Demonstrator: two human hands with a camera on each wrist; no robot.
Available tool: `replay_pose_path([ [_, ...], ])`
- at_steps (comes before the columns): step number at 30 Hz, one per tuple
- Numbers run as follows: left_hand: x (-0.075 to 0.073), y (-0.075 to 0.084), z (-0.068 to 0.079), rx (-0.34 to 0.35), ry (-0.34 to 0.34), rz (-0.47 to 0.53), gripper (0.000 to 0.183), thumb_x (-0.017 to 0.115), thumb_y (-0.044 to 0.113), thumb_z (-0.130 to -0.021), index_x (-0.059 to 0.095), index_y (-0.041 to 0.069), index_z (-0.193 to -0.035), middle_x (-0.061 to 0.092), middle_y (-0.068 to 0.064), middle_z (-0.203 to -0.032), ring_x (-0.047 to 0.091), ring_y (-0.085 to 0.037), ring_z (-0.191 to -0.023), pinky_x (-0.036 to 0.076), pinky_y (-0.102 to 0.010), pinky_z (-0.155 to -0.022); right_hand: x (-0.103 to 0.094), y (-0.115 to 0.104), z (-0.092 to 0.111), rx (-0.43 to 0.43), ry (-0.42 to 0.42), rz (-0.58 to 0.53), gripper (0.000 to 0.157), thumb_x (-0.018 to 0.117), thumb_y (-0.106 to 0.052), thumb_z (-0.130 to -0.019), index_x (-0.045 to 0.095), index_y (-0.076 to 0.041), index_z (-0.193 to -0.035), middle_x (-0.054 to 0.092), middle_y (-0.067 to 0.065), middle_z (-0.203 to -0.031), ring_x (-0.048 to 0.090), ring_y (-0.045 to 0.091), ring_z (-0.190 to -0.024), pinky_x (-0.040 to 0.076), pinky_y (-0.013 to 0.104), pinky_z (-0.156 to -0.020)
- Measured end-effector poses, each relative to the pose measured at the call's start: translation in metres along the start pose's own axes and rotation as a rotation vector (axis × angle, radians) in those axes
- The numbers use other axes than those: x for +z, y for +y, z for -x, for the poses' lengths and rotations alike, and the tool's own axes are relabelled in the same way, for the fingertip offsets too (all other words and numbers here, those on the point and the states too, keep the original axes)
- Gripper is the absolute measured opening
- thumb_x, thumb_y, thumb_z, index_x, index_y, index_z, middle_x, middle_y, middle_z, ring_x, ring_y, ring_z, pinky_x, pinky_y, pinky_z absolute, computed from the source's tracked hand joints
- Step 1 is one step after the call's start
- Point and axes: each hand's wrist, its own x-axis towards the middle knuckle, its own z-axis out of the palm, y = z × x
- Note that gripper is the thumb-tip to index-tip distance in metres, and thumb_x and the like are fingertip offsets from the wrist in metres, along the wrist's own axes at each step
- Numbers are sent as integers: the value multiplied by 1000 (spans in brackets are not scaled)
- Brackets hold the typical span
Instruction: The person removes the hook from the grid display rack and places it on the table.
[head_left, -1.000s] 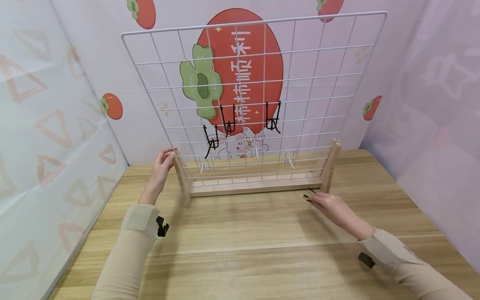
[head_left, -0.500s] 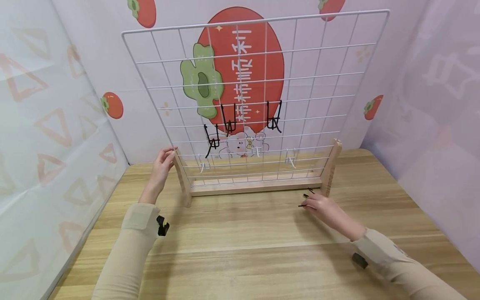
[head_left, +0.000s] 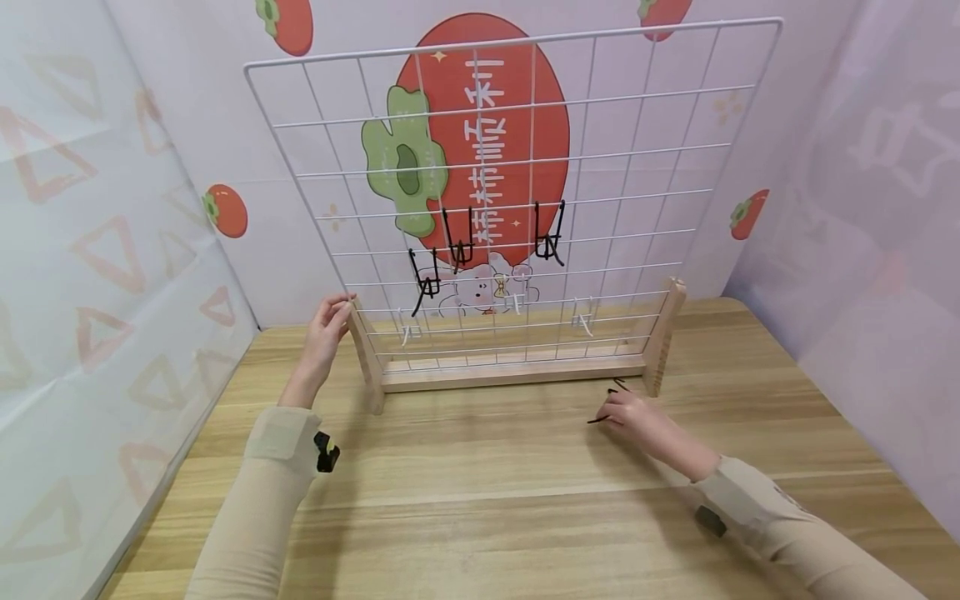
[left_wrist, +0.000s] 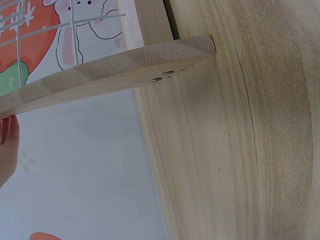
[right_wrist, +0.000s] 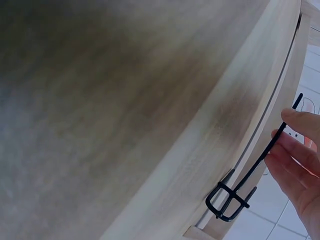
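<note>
My right hand (head_left: pixel 639 423) pinches a black wire hook (right_wrist: pixel 256 164) by its prong, between thumb and fingers, low over the table before the rack's right end. The hook's square frame points away from the fingers in the right wrist view. At the top of the left wooden leg (head_left: pixel 364 358), my left hand (head_left: pixel 322 333) holds on with its fingertips; only part of it shows in the left wrist view. The white wire grid rack (head_left: pixel 517 42) stands upright in its wooden base (head_left: pixel 510 375). Three black hooks (head_left: pixel 550 245) hang mid-grid, with white hooks (head_left: pixel 583 320) lower down.
The right wooden leg (head_left: pixel 663 337) rises just behind my right hand. A wood-grain table (head_left: pixel 480 500) stretches out in front of the rack. Behind stands a printed backdrop (head_left: pixel 652 242) with persimmon pictures, and a patterned sheet (head_left: pixel 97 275) hangs on the left.
My right hand has moved a little left and toward me, turning the black hook so more of its prong shows. My left hand has stayed on the wooden leg.
</note>
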Motion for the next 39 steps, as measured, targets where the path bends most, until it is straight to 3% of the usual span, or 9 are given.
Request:
replay_pose_path([
  [8,1,3,1,-6,-8,-4,11,37,10,-95,44,17,-98,48,9,-104,43,-4,-98,26,-35,-96,4,0,0,-3,-14,-8,17,74,3,-61,65,-6,-73,57,2,-73,55,15,-66,46,25,-56],
  [10,1,3,1,-3,-9,-5,11,37,10,-95,44,17,-98,48,10,-103,42,-4,-98,25,-37,-97,6,1,0,-17,-3,-27,11,72,-1,-67,65,-7,-73,56,0,-74,53,12,-68,46,22,-56],
  [15,1,2,1,-6,-4,-15,11,37,10,-95,43,17,-98,48,11,-102,42,-3,-98,24,-40,-99,4,-1,0,45,-98,-61,8,69,-1,-72,65,-7,-76,56,0,-77,54,13,-72,47,23,-61],
  [19,1,2,1,-13,-3,-26,10,37,11,-95,43,18,-99,47,9,-104,42,-3,-98,23,-41,-101,3,-3,-1,76,-148,-70,12,71,2,-69,65,-6,-76,56,1,-77,56,16,-72,48,26,-63],
  [23,1,3,1,-16,-3,-27,10,37,11,-95,43,17,-100,47,6,-106,42,-5,-98,24,-39,-100,4,-3,-1,67,-142,-85,12,71,2,-68,65,-5,-76,56,1,-76,55,16,-71,47,25,-62],
  [29,1,3,2,-18,2,-28,10,37,11,-95,43,16,-102,48,12,-100,42,-7,-98,27,-34,-96,3,-2,-4,57,-122,-85,11,71,2,-68,65,-4,-74,58,3,-75,57,15,-68,48,21,-59],
  [39,1,4,2,-12,-1,-32,10,36,10,-95,43,14,-102,48,13,-99,42,-7,-99,24,-41,-100,-12,1,-16,85,-16,-60,13,73,-1,-66,64,-3,-75,59,3,-73,57,15,-64,46,22,-53],
])
